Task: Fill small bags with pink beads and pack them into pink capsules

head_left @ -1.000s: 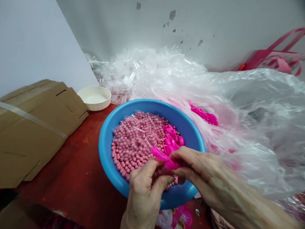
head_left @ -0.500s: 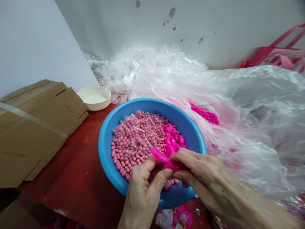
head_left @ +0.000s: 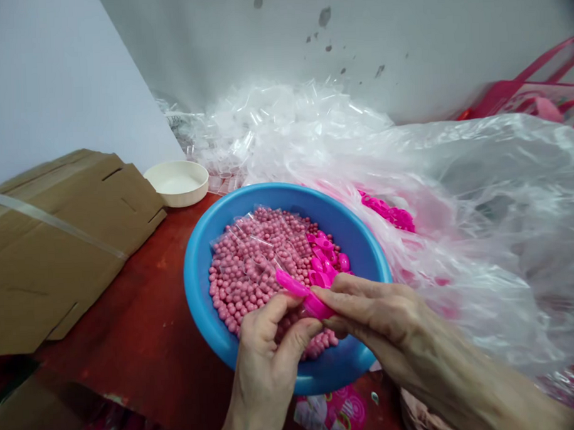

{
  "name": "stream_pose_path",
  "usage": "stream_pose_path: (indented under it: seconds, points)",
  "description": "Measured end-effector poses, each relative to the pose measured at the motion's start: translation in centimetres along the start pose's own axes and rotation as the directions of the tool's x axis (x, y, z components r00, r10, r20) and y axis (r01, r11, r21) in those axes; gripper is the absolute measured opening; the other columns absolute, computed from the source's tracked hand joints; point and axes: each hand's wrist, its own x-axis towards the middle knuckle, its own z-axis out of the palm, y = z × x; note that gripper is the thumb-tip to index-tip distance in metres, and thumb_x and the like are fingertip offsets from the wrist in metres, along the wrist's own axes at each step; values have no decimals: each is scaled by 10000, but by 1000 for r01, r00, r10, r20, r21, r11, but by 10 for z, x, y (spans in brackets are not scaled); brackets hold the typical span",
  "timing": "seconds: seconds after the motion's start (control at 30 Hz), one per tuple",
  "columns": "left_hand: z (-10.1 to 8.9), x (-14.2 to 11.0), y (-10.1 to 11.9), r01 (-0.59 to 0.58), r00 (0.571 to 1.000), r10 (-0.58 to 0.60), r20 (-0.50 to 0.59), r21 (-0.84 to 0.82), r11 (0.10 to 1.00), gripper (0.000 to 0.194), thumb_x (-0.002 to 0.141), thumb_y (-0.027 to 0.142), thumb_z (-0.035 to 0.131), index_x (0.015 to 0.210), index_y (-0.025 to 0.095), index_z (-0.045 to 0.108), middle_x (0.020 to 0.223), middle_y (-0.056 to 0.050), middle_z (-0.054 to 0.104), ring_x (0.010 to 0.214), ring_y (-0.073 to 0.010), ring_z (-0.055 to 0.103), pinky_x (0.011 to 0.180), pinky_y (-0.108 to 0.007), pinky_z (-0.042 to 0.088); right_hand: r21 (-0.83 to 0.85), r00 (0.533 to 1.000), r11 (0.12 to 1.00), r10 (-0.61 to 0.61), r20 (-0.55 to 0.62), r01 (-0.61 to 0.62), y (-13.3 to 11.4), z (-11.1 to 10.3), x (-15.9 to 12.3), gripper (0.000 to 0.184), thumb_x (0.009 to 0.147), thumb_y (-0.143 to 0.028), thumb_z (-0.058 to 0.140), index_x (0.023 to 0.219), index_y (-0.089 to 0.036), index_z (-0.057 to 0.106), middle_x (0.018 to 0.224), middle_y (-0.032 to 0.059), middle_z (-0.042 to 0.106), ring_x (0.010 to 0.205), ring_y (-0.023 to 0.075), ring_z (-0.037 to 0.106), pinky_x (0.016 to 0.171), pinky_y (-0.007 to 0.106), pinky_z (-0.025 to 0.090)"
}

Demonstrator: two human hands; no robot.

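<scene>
Between my two hands, over the near side of a blue basin (head_left: 194, 278), is a bright pink, curved plastic piece (head_left: 317, 305) whose exact kind I cannot make out. My left hand (head_left: 273, 347) pinches its lower left part between thumb and fingers. Its right side is gripped by my right hand (head_left: 384, 312), with the fingers pressed over the top. Pink beads (head_left: 233, 298) fill much of the basin, some of them in small clear bags (head_left: 264, 241). Similar pink plastic pieces (head_left: 324, 261) lie on the beads at the right.
Flattened cardboard (head_left: 76, 241) lies left on the red table (head_left: 154, 320). A cream round dish (head_left: 182, 192) stands behind the basin. Clear plastic bags (head_left: 293, 121) pile up at the back, and a large plastic sheet (head_left: 513, 232) with more pink pieces (head_left: 390, 212) spreads right.
The pink piece has turned slightly and moved left between my fingers. My right-hand fingers now lie flatter across it. The basin stays in place.
</scene>
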Motion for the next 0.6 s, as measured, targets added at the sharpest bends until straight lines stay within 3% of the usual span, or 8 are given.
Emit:
stream_pose_path:
  seconds: [0.13,0.2,0.4,0.5,0.6]
  points:
    - [1,-1,3,60,998,-58,31,-70,996,60,792,192,632,779,169,687,621,26,655,560,-100,586,538,-162,478,45,997,998,-36,69,33,13,-12,-20,325,872,-160,474,1121,-251,663,1056,84,696,886,186,685,743,271,570]
    - [1,-2,3,90,994,-84,75,-89,992,90,816,215,610,800,172,688,632,19,660,586,-112,600,564,-176,486,83,997,996,36,65,-41,15,-15,-26,394,871,-185,508,1239,-306,579,1201,63,633,1064,209,624,851,298,540]
    - [-2,0,-9,89,996,-89,9,70,994,165,740,157,653,896,184,697,773,-28,692,720,-182,634,636,-248,514,81,997,994,73,8,-74,27,-2,-27,345,857,-194,555,1166,-331,622,1134,32,666,1040,220,635,828,293,557]
    - [-1,3,-13,140,987,-145,65,76,987,144,687,116,674,815,181,688,671,1,656,612,-155,598,558,-230,487,53,998,997,57,-25,-56,35,2,-33,435,852,-188,542,1270,-305,542,1248,47,606,1119,236,591,848,308,553]
    - [1,5,-12,164,981,-175,88,120,979,111,658,117,696,744,177,659,595,33,598,534,-121,536,491,-204,432,21,998,998,54,-10,-54,34,1,-31,388,855,-193,531,1230,-283,575,1190,54,639,1068,235,620,820,305,561]
